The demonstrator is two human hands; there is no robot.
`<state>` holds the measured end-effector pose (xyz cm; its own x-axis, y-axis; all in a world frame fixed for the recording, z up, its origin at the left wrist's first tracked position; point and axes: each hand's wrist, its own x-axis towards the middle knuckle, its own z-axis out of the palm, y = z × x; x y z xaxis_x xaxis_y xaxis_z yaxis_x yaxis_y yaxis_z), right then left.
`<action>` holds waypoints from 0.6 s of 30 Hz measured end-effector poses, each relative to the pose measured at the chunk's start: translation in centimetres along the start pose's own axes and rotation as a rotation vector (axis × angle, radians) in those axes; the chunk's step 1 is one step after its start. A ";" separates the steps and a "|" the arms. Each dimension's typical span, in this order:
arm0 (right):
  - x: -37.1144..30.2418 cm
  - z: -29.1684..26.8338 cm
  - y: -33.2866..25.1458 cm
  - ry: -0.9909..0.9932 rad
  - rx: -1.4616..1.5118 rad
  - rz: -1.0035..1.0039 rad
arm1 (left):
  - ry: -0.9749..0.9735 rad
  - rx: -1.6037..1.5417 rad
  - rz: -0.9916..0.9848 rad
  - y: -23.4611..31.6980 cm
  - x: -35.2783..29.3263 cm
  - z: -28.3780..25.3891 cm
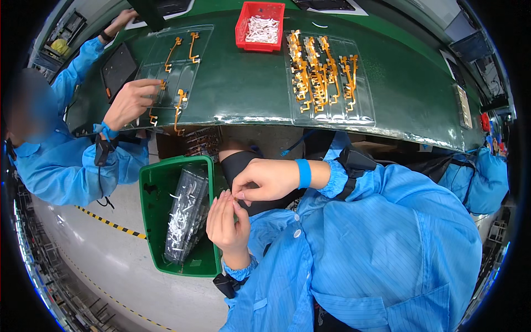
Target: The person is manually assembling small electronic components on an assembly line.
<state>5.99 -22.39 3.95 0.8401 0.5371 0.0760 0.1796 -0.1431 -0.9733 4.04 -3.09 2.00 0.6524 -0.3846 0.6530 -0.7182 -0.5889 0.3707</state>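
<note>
My left hand (227,224) and my right hand (266,180) meet at the fingertips beside the rim of a green bin (213,243). The right thumb and forefinger pinch together against the left fingers, which are held side by side. Whatever lies between them is too small and hidden to make out; only a trace of orange shows. Inside the bin rests a stack of dark plastic trays (185,216) strewn with small white strips. On the table, a clear tray (362,105) carries several orange flex cables (318,77) in rows.
A red box (240,30) of small white pieces stands at the table's back. To the left, a co-worker's hand (130,105) touches cables on another clear tray (207,41). The green table's front edge (249,120) runs beyond my hands.
</note>
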 end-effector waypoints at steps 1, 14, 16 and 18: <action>0.0 0.1 0.0 -0.002 0.001 0.001 | 0.000 0.001 -0.002 -0.1 -0.1 0.0; -0.3 0.6 0.6 0.091 0.292 0.063 | 0.085 0.604 -0.744 -6.6 -5.1 -4.6; -0.2 0.8 0.8 0.100 0.343 0.081 | 0.073 0.012 -1.039 -5.4 -5.2 -4.0; 0.2 1.5 0.8 0.074 0.407 0.103 | 0.030 -0.540 -1.005 -2.7 -4.4 -3.4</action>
<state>5.51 -21.20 2.87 0.8804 0.4736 -0.0249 -0.1112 0.1550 -0.9816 2.29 2.64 0.35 0.9902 0.1094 -0.0868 0.1106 -0.2352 0.9656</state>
